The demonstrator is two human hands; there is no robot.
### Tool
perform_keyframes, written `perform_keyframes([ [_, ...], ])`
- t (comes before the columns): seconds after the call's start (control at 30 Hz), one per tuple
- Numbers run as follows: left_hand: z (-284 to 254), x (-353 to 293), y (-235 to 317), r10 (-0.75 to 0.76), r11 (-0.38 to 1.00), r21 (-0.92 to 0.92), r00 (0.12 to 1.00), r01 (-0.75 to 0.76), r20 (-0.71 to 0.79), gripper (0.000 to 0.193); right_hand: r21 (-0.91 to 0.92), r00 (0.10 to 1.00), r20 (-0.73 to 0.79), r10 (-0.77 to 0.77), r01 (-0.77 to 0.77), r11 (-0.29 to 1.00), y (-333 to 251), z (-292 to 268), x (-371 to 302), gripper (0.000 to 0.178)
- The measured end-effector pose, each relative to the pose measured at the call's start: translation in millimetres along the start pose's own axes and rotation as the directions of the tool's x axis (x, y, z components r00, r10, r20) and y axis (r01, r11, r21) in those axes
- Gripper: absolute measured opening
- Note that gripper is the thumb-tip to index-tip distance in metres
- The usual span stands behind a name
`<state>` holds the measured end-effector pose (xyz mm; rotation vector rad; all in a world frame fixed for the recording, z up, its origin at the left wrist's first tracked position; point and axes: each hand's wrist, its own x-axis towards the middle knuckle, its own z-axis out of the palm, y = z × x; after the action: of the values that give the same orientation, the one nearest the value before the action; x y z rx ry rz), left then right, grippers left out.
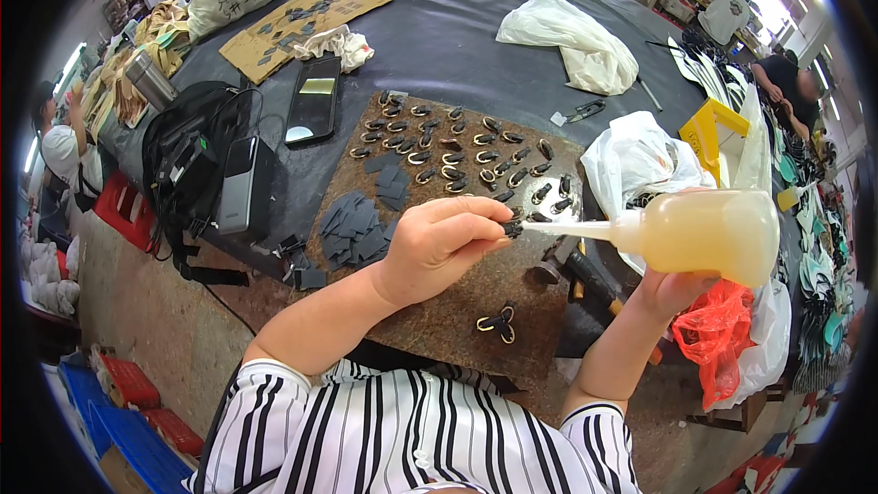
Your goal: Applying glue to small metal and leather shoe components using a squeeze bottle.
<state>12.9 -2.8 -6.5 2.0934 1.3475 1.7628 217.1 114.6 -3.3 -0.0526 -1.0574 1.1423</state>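
In my right hand is a squeeze bottle of yellowish liquid, tipped on its side with its long white nozzle pointing left. The nozzle tip meets a small black piece pinched between the fingertips of my left hand; my fingers partly hide it. Both hands are above a brown, stained board. Several small black loops with gold-coloured rings stand in rows beyond my left hand. A pile of flat dark patches lies left of it. Nearer me sits a small cluster of ringed loops.
A hammer lies under my right forearm. Left are a phone, a power bank and a black bag. White plastic bags, a yellow holder and a red bag are at right. Other people work farther off.
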Motion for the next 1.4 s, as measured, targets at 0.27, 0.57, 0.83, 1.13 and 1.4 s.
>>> perform_keyframes([
  [0.27,-1,1,-1,-0.005,1.000,0.031,0.999,0.006,-0.032,0.014,0.421,0.942,0.284,0.181,-0.292,0.859,-10,10,18,0.055],
  [0.57,-45,15,-3,0.039,0.939,0.343,0.998,-0.021,-0.044,0.017,0.915,0.879,0.085,0.469,-0.255,0.313,0,-26,37,0.044],
  [0.83,-77,22,-42,-0.155,0.845,0.517,0.988,0.137,-0.009,0.006,0.829,0.863,0.045,0.503,-0.313,0.463,5,-22,35,0.042],
  [1.13,-58,47,-76,-0.005,0.802,0.590,0.988,-0.087,0.153,0.004,0.808,0.843,-0.025,0.537,-0.300,0.507,10,-25,36,0.043],
  [1.4,-67,63,-102,-0.105,0.680,0.725,0.963,-0.112,0.247,0.005,0.781,0.826,-0.025,0.563,-0.335,0.527,10,-21,33,0.044],
])
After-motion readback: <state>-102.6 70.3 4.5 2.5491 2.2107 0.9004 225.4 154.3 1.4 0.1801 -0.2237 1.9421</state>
